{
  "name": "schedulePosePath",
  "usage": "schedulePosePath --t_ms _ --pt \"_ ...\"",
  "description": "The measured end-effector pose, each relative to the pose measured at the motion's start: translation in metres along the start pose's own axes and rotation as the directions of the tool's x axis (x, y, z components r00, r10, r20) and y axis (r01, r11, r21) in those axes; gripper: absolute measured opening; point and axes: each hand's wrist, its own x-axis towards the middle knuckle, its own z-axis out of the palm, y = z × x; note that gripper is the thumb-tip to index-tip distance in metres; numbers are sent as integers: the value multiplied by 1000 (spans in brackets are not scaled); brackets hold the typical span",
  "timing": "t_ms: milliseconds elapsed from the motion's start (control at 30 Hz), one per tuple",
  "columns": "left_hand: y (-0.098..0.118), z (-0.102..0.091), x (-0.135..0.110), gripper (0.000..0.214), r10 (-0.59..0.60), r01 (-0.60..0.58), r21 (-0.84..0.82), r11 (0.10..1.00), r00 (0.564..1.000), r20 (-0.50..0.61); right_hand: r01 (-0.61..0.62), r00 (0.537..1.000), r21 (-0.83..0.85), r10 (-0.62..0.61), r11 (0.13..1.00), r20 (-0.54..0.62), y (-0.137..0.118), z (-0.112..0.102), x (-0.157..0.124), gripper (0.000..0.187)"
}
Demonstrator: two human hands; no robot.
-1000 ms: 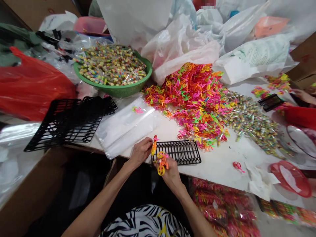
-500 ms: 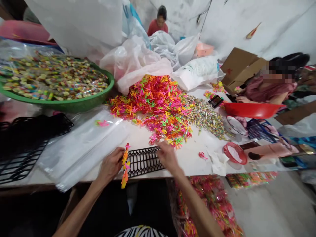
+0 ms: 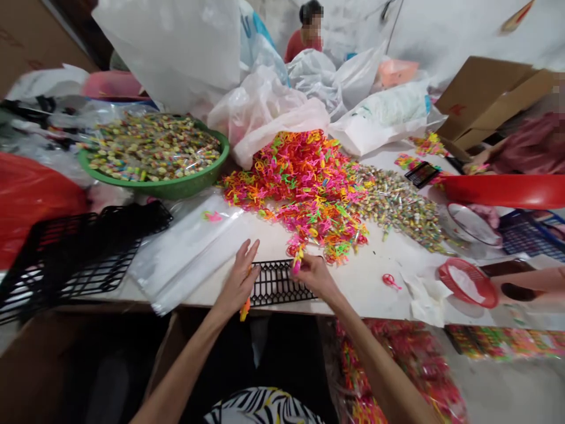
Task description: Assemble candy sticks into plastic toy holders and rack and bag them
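My left hand point(image 3: 237, 281) rests at the left end of a small black grid tray point(image 3: 278, 284) at the table's front edge. Its fingers point up and away, and an orange and yellow strip of small plastic toys point(image 3: 244, 307) pokes out from under the palm. My right hand point(image 3: 314, 274) is at the tray's right end and pinches a yellow and pink plastic toy piece point(image 3: 297, 259). It sits at the near edge of a big heap of neon plastic toys point(image 3: 304, 176).
A green basin point(image 3: 172, 188) full of wrapped sweets stands at back left. Loose sweets point(image 3: 399, 203) lie right of the heap. There are large black grids point(image 3: 79, 253), clear bags point(image 3: 185, 250) and a red basket point(image 3: 468, 284). A co-worker's sleeve point(image 3: 529, 147) is at right, and another person point(image 3: 306, 32) is far back.
My right hand went from beside my left hand out to the heap and took up a piece. My left hand lowered its strip of toys below the palm. The view swung right, then partly back.
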Motion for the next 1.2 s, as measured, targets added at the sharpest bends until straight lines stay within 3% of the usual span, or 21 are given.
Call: schedulePosePath --t_ms 67,133,200,433,533,633,700,767,833,933,1000,1067,1100,1133,1200 --pt "-4 2 1 53 -30 30 -82 996 1000 2 -25 1000 216 21 976 22 -3 39 0 6" --pt "-8 2 1 53 -50 48 -132 990 999 -8 -14 1000 265 17 964 -6 -6 69 5 8" --pt "-9 1 0 53 -63 62 -152 986 998 -3 0 999 265 9 964 -32 -8 84 11 8" --pt "-2 -2 -2 55 -95 104 -193 976 994 57 124 990 62 -127 990 64 -9 76 27 18" --pt "-2 -1 -3 55 -87 94 -178 980 995 49 169 980 -188 -143 967 141 -19 78 25 16" --pt "-3 0 -2 57 -67 75 -132 988 996 62 198 978 -453 -149 869 143 -31 84 21 18" --pt "-2 0 -2 57 -53 60 -105 993 996 66 220 973 -497 -149 840 179 -34 79 21 20" --pt "0 -1 -3 55 -46 52 -92 994 997 66 214 970 -490 -124 845 210 -32 61 25 20" --pt "3 -1 -6 51 -24 27 -91 996 999 29 113 990 -575 -42 811 135 -27 33 32 20" --pt "8 2 -11 49 29 -31 -53 998 998 -48 -97 994 -757 105 646 -37 -20 -7 42 19" --pt "8 6 -11 48 51 -51 0 999 997 -55 -116 990 -794 138 596 -42 -19 -20 44 19" --pt "6 10 -9 47 41 -40 25 999 998 -40 -105 993 -774 109 625 -47 -18 -20 40 18" --pt "4 12 -8 47 31 -30 19 999 999 -40 -105 994 -727 88 679 -62 -17 -16 35 17" --pt "2 13 -7 48 20 -20 4 1000 999 -44 -111 994 -633 81 766 -77 -16 -10 28 14" --pt "0 15 -6 48 6 -8 -29 1000 998 -60 -140 989 -262 123 955 -83 -12 5 10 10"
